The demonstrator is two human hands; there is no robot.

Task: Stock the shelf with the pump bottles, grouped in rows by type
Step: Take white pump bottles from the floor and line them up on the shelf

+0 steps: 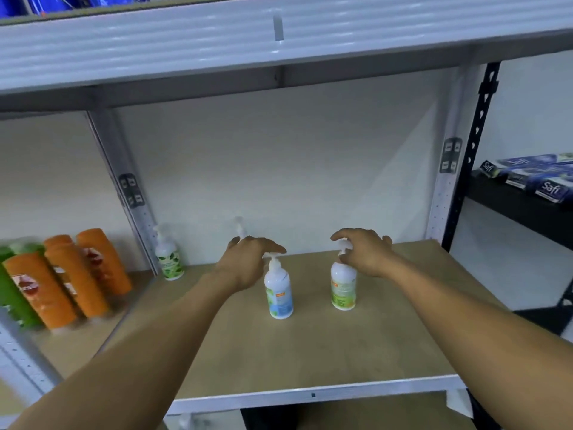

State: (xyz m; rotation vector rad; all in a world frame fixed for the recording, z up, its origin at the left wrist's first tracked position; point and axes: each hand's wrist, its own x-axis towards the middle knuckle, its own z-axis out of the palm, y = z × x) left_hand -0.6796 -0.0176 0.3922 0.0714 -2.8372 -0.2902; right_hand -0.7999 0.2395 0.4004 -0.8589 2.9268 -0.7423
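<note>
shelf (341, 352): wooden board with three pump bottles standing upright.
blue-label bottle (279, 294): mid-shelf, left of the green-label bottle (343, 288), set apart from it.
leaf-label bottle (169, 262): back left corner.
left hand (248, 263): fingers loosely spread, thumb over the blue-label bottle's pump; cannot tell if it grips.
right hand (364, 254): fingers curled round the green-label bottle's pump.
orange bottles (68, 274): in the neighbouring bay to the left.

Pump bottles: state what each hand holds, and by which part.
The right hand pinches the green-label bottle by its pump head. The left hand lies over the pump of the blue-label bottle; whether it grips cannot be told.
</note>
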